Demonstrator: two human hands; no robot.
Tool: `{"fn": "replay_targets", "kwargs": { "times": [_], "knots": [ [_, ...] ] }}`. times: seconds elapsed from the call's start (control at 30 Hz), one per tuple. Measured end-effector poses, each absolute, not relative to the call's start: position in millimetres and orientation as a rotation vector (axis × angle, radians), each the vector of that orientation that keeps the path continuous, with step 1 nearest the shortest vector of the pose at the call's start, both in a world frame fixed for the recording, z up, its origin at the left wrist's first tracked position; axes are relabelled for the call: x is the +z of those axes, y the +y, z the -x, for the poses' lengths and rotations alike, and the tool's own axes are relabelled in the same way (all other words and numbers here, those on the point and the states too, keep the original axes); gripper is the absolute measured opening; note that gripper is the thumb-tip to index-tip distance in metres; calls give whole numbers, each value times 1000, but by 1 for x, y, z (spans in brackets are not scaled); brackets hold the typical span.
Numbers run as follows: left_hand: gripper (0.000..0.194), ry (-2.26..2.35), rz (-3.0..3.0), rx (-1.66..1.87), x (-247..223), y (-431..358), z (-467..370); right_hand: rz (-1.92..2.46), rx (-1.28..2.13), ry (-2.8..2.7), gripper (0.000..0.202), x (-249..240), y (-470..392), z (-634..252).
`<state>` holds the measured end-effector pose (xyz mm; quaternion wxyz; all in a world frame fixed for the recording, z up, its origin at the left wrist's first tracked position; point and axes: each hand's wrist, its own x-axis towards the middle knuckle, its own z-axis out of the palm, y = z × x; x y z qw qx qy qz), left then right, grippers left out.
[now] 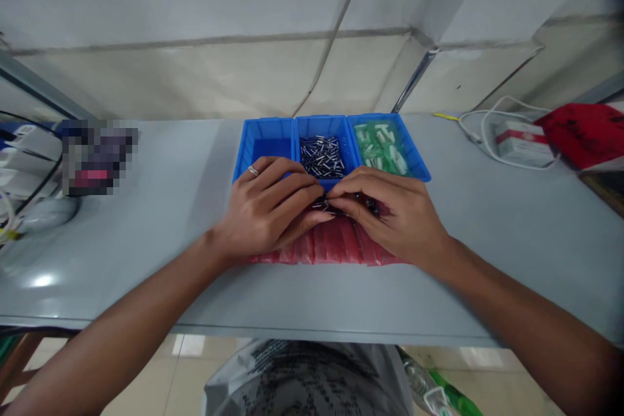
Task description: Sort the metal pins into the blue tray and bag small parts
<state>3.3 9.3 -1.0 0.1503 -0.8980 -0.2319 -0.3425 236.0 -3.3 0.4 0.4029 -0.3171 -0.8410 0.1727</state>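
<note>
My left hand [273, 211], with a ring on one finger, curls in front of the blue trays, its thumb and fingertips closing around small dark metal pieces. Opposite it, my right hand [397, 211] pinches with thumb and index finger at the same spot. What exactly each hand holds is too small and too covered to tell. Dark and shiny small metal parts [320, 203] show between the fingertips. Below both hands lies a row of red plastic packets [336, 244], partly hidden by them. Short metal pins [322, 155] fill the middle blue tray [351, 151] just behind.
Left of the middle tray is another blue tray [240, 153]; the right blue tray [418, 166] holds a green bag of white pieces [383, 146]. A white and red box [524, 142], cable [487, 114] and red cloth [585, 133] lie right. A mouse [51, 213] sits left.
</note>
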Motion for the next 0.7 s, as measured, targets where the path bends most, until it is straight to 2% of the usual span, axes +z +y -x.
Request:
{"fn": "replay_targets", "kwargs": {
  "times": [0.17, 0.33, 0.43, 0.6, 0.7],
  "knots": [
    [21, -640, 2577, -991, -3, 8, -5, 859, 576, -1992, 1, 5, -8, -233],
    [14, -651, 2581, -1044, 0, 4, -6, 856, 980, -1599, 4, 11, -13, -229],
    [10, -706, 2579, -1100, 1, 3, -6, 841, 1076, -1464, 4, 13, -10, -230],
    [23, -736, 2587, -1140, -3, 3, -6, 932, 1083, -1584, 9, 11, -9, -229],
    [21, -640, 2624, -1116, -7, 2, -7, 928, 1179, -1589, 13, 8, -12, -226]
  ]
}}
